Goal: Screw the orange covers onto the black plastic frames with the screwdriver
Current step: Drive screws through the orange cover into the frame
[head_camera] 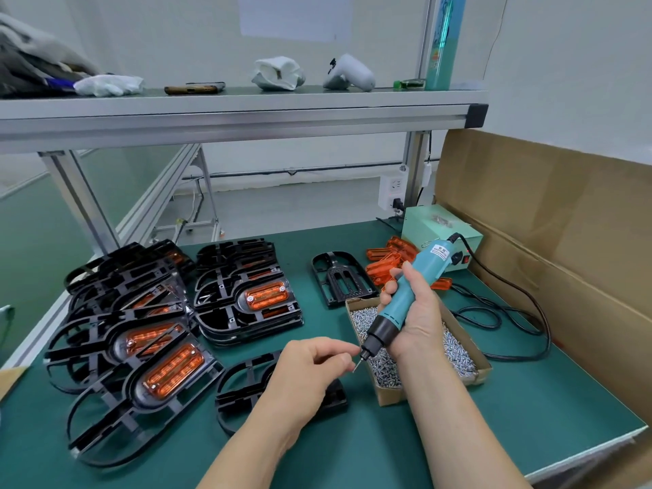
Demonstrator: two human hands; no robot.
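My right hand (416,312) grips a teal electric screwdriver (402,294), tilted with its bit pointing down-left over the screw box (391,397). My left hand (310,368) pinches a small screw at the bit's tip (357,366). Under my left hand lies a black plastic frame (243,393) with no orange cover showing. Finished frames with orange covers (173,372) are piled at the left and in a stack (247,294) behind. Loose orange covers (384,262) lie at the back right, next to a bare frame (338,277).
A green power supply box (441,234) stands at the back right with the screwdriver's black cable (522,326) looping over the green mat. A large cardboard box (550,248) lines the right edge. An aluminium shelf (240,111) overhead carries gloves and small items.
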